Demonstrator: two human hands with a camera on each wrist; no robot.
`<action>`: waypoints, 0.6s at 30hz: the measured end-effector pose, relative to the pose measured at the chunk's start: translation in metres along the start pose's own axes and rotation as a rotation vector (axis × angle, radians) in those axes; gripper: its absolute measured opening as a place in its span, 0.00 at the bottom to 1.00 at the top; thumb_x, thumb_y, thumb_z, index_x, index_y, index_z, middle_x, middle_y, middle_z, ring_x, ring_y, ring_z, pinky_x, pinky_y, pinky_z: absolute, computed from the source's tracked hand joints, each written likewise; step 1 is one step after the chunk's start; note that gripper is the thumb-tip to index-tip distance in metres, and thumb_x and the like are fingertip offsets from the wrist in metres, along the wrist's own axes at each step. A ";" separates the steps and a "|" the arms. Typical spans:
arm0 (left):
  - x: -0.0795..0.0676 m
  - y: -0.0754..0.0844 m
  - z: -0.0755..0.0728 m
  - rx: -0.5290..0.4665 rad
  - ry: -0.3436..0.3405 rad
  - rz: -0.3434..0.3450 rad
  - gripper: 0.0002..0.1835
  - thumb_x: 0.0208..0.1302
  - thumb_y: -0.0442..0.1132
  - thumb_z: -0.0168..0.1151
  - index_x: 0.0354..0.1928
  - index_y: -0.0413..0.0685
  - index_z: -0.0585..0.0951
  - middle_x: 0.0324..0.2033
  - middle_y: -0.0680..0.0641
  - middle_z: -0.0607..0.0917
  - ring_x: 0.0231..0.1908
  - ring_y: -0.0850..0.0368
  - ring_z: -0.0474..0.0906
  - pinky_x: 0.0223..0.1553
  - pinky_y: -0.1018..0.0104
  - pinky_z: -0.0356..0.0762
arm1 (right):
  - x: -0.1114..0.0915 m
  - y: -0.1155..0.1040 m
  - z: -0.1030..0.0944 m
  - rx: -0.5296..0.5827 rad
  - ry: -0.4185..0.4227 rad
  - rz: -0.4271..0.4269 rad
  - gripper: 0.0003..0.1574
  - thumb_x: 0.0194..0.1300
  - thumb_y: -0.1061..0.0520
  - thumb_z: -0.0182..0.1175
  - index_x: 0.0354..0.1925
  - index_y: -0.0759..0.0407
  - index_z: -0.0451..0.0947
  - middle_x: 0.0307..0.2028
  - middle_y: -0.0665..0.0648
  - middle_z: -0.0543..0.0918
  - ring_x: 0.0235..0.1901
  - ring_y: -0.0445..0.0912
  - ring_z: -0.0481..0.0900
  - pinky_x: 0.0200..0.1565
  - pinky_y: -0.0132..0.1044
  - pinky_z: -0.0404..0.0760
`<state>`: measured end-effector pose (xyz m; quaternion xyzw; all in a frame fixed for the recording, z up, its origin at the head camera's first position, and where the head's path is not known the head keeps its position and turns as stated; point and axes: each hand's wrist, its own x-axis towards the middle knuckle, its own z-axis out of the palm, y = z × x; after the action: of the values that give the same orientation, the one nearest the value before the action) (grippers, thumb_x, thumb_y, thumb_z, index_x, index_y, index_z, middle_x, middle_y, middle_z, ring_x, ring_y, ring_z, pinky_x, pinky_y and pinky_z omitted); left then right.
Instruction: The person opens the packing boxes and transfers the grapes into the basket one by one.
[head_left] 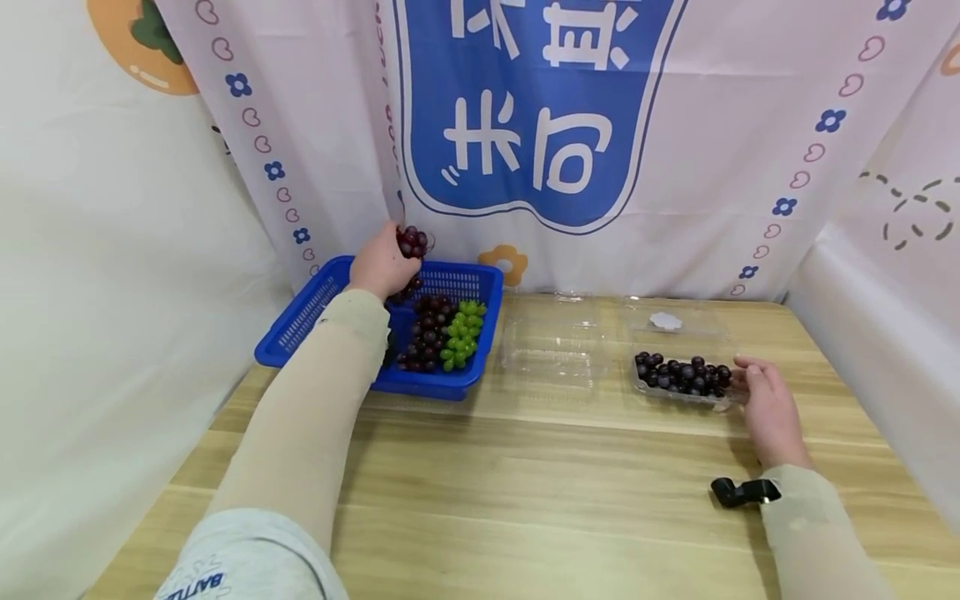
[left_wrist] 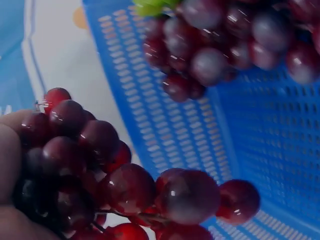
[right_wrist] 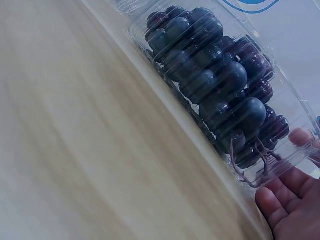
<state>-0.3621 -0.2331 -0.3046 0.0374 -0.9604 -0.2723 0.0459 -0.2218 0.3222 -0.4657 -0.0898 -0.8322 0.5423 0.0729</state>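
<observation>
My left hand (head_left: 384, 262) grips a bunch of dark red grapes (left_wrist: 115, 180), raised over the back of a blue plastic basket (head_left: 480, 325). Inside that basket lie another dark red bunch (head_left: 429, 329) and a bunch of green grapes (head_left: 462, 336); my left forearm hides part of its contents. At the right, a clear plastic box (head_left: 678, 398) with its lid folded back contains a bunch of dark purple grapes (head_left: 686, 375). Relaxed fingers of my right hand (head_left: 772, 410) touch this box's right end, near a bare stem (right_wrist: 250, 165).
A second clear plastic box (head_left: 551, 367), with its lid up, stands between the basket and the filled box. All rest on a wooden table (head_left: 555, 492). A printed cloth (head_left: 712, 167) hangs right behind the table. My right wrist has a black strap piece (head_left: 742, 492).
</observation>
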 end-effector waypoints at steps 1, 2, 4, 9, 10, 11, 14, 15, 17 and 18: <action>0.002 -0.003 0.002 0.029 -0.018 -0.013 0.44 0.69 0.47 0.61 0.80 0.49 0.51 0.73 0.37 0.65 0.69 0.36 0.64 0.65 0.37 0.65 | 0.000 0.001 0.000 0.002 -0.001 -0.001 0.39 0.82 0.38 0.26 0.75 0.59 0.59 0.62 0.63 0.70 0.55 0.48 0.73 0.56 0.48 0.73; 0.003 -0.006 0.003 0.051 -0.034 -0.022 0.43 0.69 0.47 0.61 0.80 0.47 0.52 0.72 0.36 0.66 0.68 0.35 0.65 0.64 0.37 0.65 | 0.000 0.001 0.000 0.007 -0.001 -0.003 0.39 0.82 0.38 0.27 0.75 0.59 0.59 0.61 0.63 0.70 0.55 0.48 0.73 0.56 0.48 0.72; 0.005 -0.011 0.006 0.075 -0.063 -0.040 0.42 0.69 0.47 0.61 0.79 0.45 0.54 0.71 0.35 0.67 0.67 0.34 0.66 0.64 0.35 0.65 | 0.001 0.002 0.000 0.005 -0.004 -0.010 0.39 0.82 0.38 0.27 0.75 0.60 0.60 0.61 0.62 0.70 0.54 0.48 0.73 0.55 0.45 0.72; 0.007 -0.022 0.013 0.134 -0.093 -0.082 0.38 0.68 0.46 0.61 0.75 0.43 0.60 0.67 0.33 0.71 0.62 0.31 0.69 0.60 0.34 0.67 | 0.003 0.003 -0.001 0.002 0.000 -0.020 0.40 0.82 0.38 0.27 0.74 0.62 0.60 0.60 0.61 0.71 0.54 0.47 0.73 0.52 0.39 0.72; 0.008 -0.024 0.014 0.145 -0.100 -0.090 0.37 0.68 0.46 0.61 0.75 0.43 0.61 0.66 0.32 0.71 0.62 0.30 0.68 0.60 0.33 0.67 | 0.003 0.004 -0.001 0.001 0.004 -0.020 0.39 0.82 0.38 0.27 0.74 0.62 0.60 0.59 0.61 0.71 0.54 0.46 0.72 0.52 0.37 0.72; 0.008 -0.025 0.015 0.157 -0.111 -0.100 0.38 0.68 0.46 0.61 0.75 0.42 0.60 0.67 0.31 0.70 0.62 0.29 0.67 0.60 0.33 0.66 | 0.003 0.004 -0.001 -0.002 0.011 -0.024 0.39 0.83 0.39 0.27 0.74 0.63 0.60 0.59 0.61 0.72 0.53 0.45 0.72 0.51 0.35 0.72; 0.009 -0.029 0.020 0.170 -0.170 -0.131 0.43 0.69 0.47 0.59 0.79 0.41 0.52 0.71 0.29 0.63 0.68 0.26 0.59 0.64 0.32 0.62 | 0.004 0.005 -0.001 -0.006 0.022 -0.040 0.38 0.83 0.41 0.27 0.73 0.64 0.61 0.59 0.62 0.72 0.53 0.45 0.73 0.50 0.33 0.73; 0.009 -0.031 0.021 0.174 -0.187 -0.140 0.44 0.70 0.47 0.59 0.80 0.40 0.50 0.72 0.29 0.61 0.69 0.26 0.56 0.65 0.32 0.60 | 0.004 0.005 0.000 -0.010 0.023 -0.045 0.38 0.83 0.41 0.27 0.73 0.65 0.61 0.59 0.62 0.72 0.53 0.45 0.73 0.51 0.34 0.73; 0.009 -0.034 0.024 0.174 -0.221 -0.152 0.45 0.70 0.48 0.59 0.80 0.41 0.47 0.74 0.29 0.59 0.70 0.25 0.54 0.65 0.32 0.59 | 0.003 0.004 0.000 -0.012 0.025 -0.053 0.38 0.83 0.42 0.27 0.73 0.65 0.61 0.60 0.64 0.72 0.54 0.47 0.73 0.52 0.36 0.73; 0.009 -0.035 0.025 0.169 -0.233 -0.156 0.46 0.71 0.48 0.59 0.80 0.41 0.47 0.74 0.29 0.58 0.71 0.25 0.53 0.65 0.32 0.59 | 0.003 0.004 0.000 -0.010 0.025 -0.055 0.38 0.83 0.42 0.27 0.73 0.65 0.61 0.60 0.64 0.72 0.55 0.48 0.72 0.53 0.37 0.73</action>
<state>-0.3724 -0.2505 -0.3437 0.0839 -0.9728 -0.1959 -0.0906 -0.2247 0.3243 -0.4688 -0.0741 -0.8362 0.5346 0.0975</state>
